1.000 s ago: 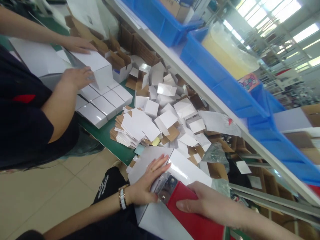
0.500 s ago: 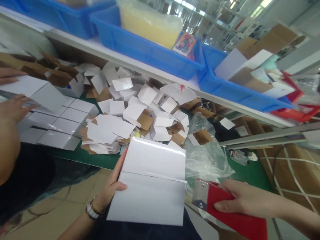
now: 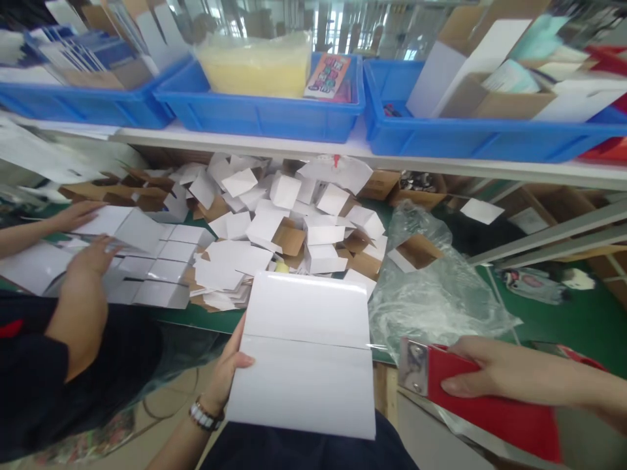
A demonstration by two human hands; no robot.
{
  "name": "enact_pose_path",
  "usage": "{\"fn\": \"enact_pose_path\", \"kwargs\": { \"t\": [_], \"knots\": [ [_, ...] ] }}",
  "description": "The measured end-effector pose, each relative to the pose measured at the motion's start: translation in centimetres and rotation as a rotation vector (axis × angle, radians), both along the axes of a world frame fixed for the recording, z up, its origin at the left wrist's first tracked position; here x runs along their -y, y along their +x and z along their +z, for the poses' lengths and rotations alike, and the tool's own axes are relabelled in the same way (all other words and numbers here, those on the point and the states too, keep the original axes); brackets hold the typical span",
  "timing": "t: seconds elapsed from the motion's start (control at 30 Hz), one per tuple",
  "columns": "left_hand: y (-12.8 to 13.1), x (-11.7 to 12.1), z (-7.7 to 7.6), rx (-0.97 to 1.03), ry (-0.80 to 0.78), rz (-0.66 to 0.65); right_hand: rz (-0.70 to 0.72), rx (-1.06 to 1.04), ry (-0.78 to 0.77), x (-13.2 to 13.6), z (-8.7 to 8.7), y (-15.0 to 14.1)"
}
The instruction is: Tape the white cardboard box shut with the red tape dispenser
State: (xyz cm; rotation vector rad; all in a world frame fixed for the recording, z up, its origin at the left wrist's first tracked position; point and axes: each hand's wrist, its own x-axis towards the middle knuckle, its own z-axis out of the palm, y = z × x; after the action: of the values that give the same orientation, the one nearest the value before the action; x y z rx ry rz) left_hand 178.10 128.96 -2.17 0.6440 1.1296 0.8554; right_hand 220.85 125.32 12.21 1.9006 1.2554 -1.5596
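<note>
A white carton (image 3: 301,388) with a seam across its middle lies over my lap. My left hand (image 3: 232,365) grips its left edge, the thumb on top and the other fingers mostly hidden underneath. My right hand (image 3: 482,372) is wrapped around a red tape dispenser (image 3: 509,414) with a metal end piece (image 3: 414,367). That metal end sits just right of the carton, apart from it. A thin shiny strip (image 3: 381,346), which looks like clear tape, spans the gap near the seam. Behind the carton are flattened white card pieces (image 3: 235,258).
Several small white boxes (image 3: 321,236) are piled on the green table (image 3: 548,333). Clear plastic film (image 3: 441,307) lies right of them. Blue bins (image 3: 264,121) line the shelf above. At left, a co-worker's hands (image 3: 91,258) hold a white box (image 3: 122,225) over other boxes.
My view has levelled and turned. The tape dispenser is slightly farther right of the carton, and the strip between them shows longer. My left hand keeps its grip.
</note>
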Motion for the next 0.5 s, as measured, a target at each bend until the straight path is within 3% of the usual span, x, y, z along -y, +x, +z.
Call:
{"fn": "enact_pose_path", "kwargs": {
  "t": [0.17,0.23,0.3,0.37,0.43,0.5],
  "knots": [
    [-0.1,-0.2,0.1,-0.025,-0.064,-0.013,-0.072,-0.27,-0.062,-2.0,-5.1,-1.6],
    [-0.7,-0.4,0.6,-0.139,0.016,-0.065,-0.069,-0.348,-0.074,-2.6,-6.3,-1.6],
    [-0.9,-0.8,1.9,-0.416,0.315,-0.129,-0.064,-0.376,-0.099,-3.1,-6.7,-1.3],
    [0.0,-1.5,3.9,-0.738,0.791,-0.25,-0.057,-0.373,-0.093,-3.4,-6.6,-1.1],
    [2.8,-2.2,6.2,-0.89,1.201,-0.548,-0.024,-0.371,-0.055,-3.5,-6.3,-1.2],
    [7.3,-2.7,7.9,-0.828,1.363,-0.986,-0.005,-0.395,-0.008,-3.6,-6.3,-1.5]
  ]
}}
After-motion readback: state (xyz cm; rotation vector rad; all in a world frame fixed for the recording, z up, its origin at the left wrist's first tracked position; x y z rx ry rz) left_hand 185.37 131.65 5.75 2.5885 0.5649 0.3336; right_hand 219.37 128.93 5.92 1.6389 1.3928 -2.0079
